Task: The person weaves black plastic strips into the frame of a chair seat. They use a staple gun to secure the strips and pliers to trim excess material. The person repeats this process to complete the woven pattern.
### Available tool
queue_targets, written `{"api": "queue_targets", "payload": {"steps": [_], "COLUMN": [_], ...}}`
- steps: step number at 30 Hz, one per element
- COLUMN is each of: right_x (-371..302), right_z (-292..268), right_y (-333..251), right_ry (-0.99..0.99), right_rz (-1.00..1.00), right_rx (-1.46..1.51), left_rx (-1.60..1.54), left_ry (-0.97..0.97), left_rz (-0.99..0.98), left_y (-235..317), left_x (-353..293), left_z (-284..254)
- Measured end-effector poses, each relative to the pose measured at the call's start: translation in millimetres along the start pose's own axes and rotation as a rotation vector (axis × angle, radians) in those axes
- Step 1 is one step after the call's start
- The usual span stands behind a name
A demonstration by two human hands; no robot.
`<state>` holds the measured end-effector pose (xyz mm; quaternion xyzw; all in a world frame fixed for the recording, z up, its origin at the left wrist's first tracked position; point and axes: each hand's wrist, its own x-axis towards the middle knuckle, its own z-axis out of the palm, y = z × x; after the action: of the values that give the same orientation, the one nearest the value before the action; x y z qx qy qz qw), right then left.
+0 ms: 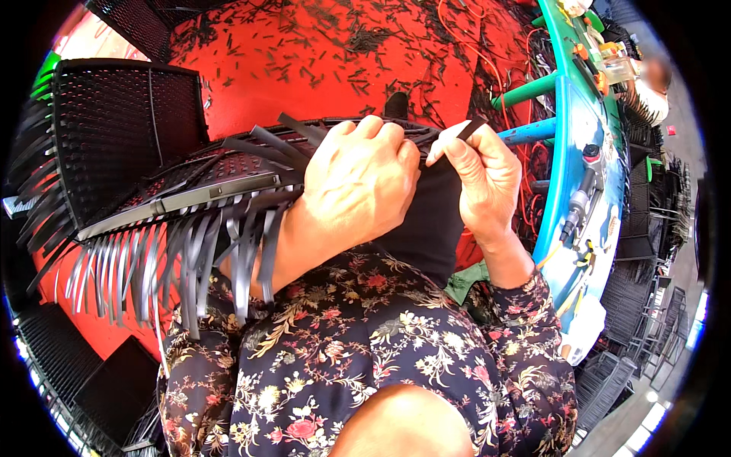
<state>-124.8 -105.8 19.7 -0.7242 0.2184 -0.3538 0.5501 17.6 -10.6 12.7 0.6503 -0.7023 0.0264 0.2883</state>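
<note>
A black woven frame (190, 171), perhaps part of a wicker chair, lies across my lap toward the left. Many loose flat black strips (199, 255) hang from its near side. Over its right part my left hand (362, 179) is closed in a fist, knuckles up; what its fingers grip is hidden beneath it. Several strip ends (268, 145) stick out just left of that fist. Close by on the right, my right hand (487, 179) pinches a short flat black strip (472, 128) between thumb and forefinger, its end pointing up and right.
Black strip scraps (320, 65) litter the red floor (228, 95). At right stands a blue-topped table (563, 206) bearing a power tool (582, 194). An orange hose (499, 87) trails beneath. A person (651, 95) is beyond it. Woven panels (122, 114) stand at left.
</note>
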Motion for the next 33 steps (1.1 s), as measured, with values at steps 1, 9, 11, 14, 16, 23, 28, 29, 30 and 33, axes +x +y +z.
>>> {"api": "queue_targets", "payload": {"steps": [1, 9, 11, 14, 16, 23, 28, 29, 30, 33], "right_x": [-1.7, -12.0, -10.2, -7.4, -2.8, 64.3, 89.4, 91.9, 94.8, 98.5], "right_z": [-1.0, -1.4, -1.5, -5.9, -6.9, 1.7, 0.0, 0.2, 0.8, 2.1], "right_y": [-0.7, -5.9, -13.7, -24.2, -29.3, -23.9, -2.8, 5.3, 10.9, 18.0], "right_ry": [-0.005, 0.011, -0.019, -0.055, -0.082, -0.200, -0.439, -0.474, -0.512, -0.624], "right_rz": [-0.023, -0.088, -0.094, -0.075, -0.068, -0.074, 0.011, 0.005, -0.004, 0.172], "right_rx": [-0.013, 0.233, 0.251, 0.145, 0.074, -0.360, -0.534, -0.544, -0.552, -0.547], "left_rx": [0.002, 0.005, 0.005, -0.008, -0.001, 0.011, -0.006, -0.011, -0.011, -0.052], "left_ry": [0.012, 0.067, 0.102, 0.093, 0.113, 0.129, 0.084, 0.090, 0.097, 0.108], "left_rz": [0.000, 0.014, 0.017, 0.015, 0.019, 0.018, 0.012, 0.015, 0.014, 0.001], "left_y": [2.5, 7.6, 5.8, 7.7, 8.9, 6.7, 10.2, 10.2, 10.2, 8.5], "left_x": [-1.1, -6.0, -7.3, -7.3, -8.1, -2.5, 0.0, 0.2, 0.3, 0.0], "left_z": [0.5, 1.0, 0.2, -1.9, -2.6, -8.4, -16.5, -16.7, -16.7, -15.5]}}
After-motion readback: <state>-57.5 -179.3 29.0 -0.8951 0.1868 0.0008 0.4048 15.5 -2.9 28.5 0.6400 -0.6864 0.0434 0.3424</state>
